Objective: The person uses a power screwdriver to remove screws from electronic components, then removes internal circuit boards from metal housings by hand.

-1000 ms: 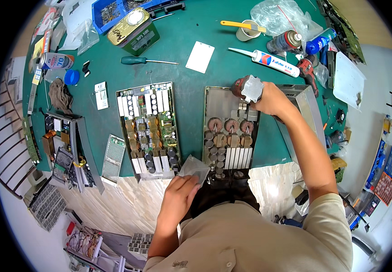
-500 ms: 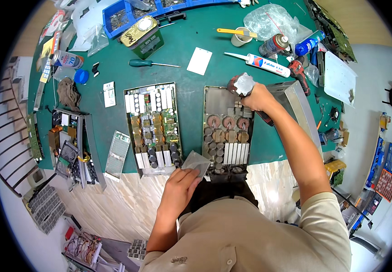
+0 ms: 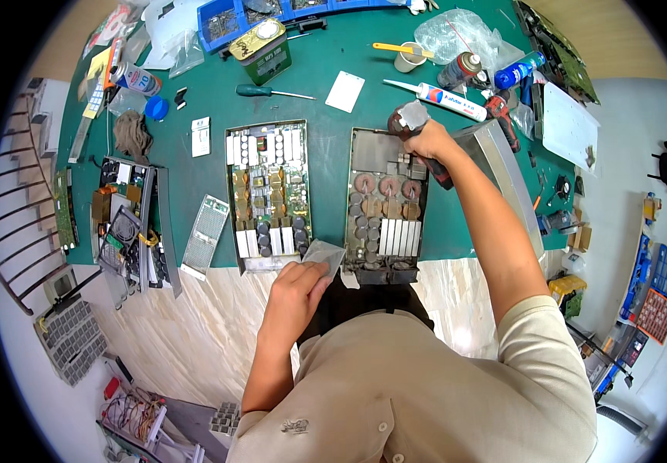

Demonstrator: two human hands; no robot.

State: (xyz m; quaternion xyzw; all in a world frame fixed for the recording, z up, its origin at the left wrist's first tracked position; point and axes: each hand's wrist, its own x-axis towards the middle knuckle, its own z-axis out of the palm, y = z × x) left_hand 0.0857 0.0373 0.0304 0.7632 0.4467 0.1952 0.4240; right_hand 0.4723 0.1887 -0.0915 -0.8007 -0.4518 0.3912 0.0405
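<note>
My right hand (image 3: 433, 144) is closed around the handle of a dark and red cordless drill (image 3: 408, 121), held at the upper right corner of a dusty open power module (image 3: 366, 150) with copper coils, dark capacitors and white heat sinks. Where the drill's tip points is hidden. Near the bench's front edge, my left hand (image 3: 295, 293) pinches a small translucent plastic bag (image 3: 324, 253). The bag lies between the lower ends of the dusty module and a cleaner, similar open module (image 3: 275, 189) with a green circuit board on the left.
A bent metal cover (image 3: 488, 166) stands right of my drill. Beyond the modules lie a screwdriver (image 3: 254, 91), a white card (image 3: 345, 91), a sealant tube (image 3: 449, 100) and a second drill (image 3: 501, 119). A perforated plate (image 3: 206, 235) and an opened unit (image 3: 125, 224) sit left.
The view has shifted a little, so the bench sits higher in the picture. Both hands keep their holds; the drill is slightly farther toward the dusty module's far edge.
</note>
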